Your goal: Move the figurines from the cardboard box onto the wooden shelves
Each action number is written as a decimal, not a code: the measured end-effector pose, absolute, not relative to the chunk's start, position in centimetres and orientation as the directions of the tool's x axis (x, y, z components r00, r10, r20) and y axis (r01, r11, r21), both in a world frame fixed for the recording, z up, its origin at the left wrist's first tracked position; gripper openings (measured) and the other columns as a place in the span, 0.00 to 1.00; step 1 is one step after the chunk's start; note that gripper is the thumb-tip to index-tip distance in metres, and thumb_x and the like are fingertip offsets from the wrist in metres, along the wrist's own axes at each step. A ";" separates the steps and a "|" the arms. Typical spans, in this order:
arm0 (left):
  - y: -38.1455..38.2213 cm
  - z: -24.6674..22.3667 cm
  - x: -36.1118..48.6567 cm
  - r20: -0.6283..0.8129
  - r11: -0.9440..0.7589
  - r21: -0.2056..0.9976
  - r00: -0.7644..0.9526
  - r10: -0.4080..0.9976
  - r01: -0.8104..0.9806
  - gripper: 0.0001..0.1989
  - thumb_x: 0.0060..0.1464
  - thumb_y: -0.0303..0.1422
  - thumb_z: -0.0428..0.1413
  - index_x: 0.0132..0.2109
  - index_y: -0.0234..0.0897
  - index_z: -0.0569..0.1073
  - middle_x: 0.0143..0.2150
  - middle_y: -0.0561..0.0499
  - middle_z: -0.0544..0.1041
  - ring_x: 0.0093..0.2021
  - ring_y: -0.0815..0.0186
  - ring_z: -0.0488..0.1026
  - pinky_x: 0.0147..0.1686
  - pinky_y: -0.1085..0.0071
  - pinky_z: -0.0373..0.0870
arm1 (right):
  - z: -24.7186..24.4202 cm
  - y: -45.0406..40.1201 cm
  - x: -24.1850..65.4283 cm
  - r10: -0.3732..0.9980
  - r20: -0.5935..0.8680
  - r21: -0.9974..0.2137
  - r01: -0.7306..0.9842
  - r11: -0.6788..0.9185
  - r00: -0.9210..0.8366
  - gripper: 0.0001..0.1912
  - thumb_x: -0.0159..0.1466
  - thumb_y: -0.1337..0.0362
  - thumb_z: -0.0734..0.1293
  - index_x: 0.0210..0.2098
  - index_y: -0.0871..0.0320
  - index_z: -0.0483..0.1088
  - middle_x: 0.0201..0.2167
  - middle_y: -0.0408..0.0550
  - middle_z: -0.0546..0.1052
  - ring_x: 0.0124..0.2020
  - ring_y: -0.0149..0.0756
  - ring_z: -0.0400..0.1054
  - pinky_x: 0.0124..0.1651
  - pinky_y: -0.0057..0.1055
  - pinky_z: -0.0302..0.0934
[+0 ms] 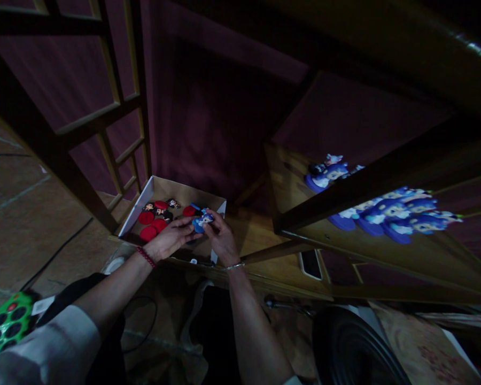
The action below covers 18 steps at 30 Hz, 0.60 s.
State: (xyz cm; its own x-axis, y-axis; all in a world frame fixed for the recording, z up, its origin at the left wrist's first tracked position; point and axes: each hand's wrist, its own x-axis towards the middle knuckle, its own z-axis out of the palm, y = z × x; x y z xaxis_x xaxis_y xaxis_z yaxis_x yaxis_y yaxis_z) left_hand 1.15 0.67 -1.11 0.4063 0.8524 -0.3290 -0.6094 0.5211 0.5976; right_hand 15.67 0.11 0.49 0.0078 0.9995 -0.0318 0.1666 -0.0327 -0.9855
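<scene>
Both hands hold a small blue-and-white figurine (202,220) on a blue round base, above the right part of an open cardboard box (184,188). My left hand (172,238) grips its base side, a red bracelet on the wrist. My right hand (221,238) has thumb and fingers closed on its other side; that wrist wears a silvery bracelet. Inside the box lie several dark-haired figurines with red round bases (147,218). Something blue beside the held figurine is partly hidden by my fingers.
On a wooden shelf (288,176) to the right stand several blue figurines (388,214), partly behind a wooden beam. A phone-like dark object (310,263) lies on the lower ledge. Wooden lattice (120,112) rises at left. A round black seat (356,347) and a green object (2,326) are near me.
</scene>
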 end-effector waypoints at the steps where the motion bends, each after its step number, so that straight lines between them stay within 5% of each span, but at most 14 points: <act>1: 0.7 -1.1 1.2 -0.329 0.525 0.596 0.411 0.850 -0.608 0.11 0.48 0.20 0.55 0.40 0.30 0.74 0.43 0.44 0.75 0.43 0.64 0.72 0.50 0.60 0.66 | 0.5 0.1 15.7 0.999 -0.039 -0.985 0.166 -0.038 0.001 0.20 0.54 0.63 0.63 0.47 0.53 0.65 0.40 0.43 0.75 0.41 0.34 0.69 0.48 0.33 0.61; 9: 1.0 -2.0 1.2 -0.335 0.570 0.605 0.472 0.816 -0.556 0.12 0.45 0.18 0.55 0.40 0.28 0.73 0.44 0.43 0.74 0.45 0.61 0.71 0.50 0.58 0.66 | -0.4 0.1 16.4 0.999 -0.030 -0.936 0.353 -0.015 -0.037 0.19 0.57 0.63 0.61 0.49 0.52 0.65 0.42 0.44 0.73 0.42 0.34 0.68 0.47 0.32 0.61; 18: 1.0 -2.6 1.2 -0.482 0.654 0.690 0.478 0.734 -0.309 0.14 0.40 0.16 0.54 0.37 0.31 0.72 0.38 0.47 0.76 0.39 0.65 0.72 0.40 0.68 0.72 | 1.3 -1.0 15.3 0.988 -0.103 -0.622 0.783 0.026 -0.114 0.19 0.59 0.69 0.60 0.49 0.53 0.65 0.42 0.46 0.73 0.42 0.32 0.68 0.47 0.27 0.59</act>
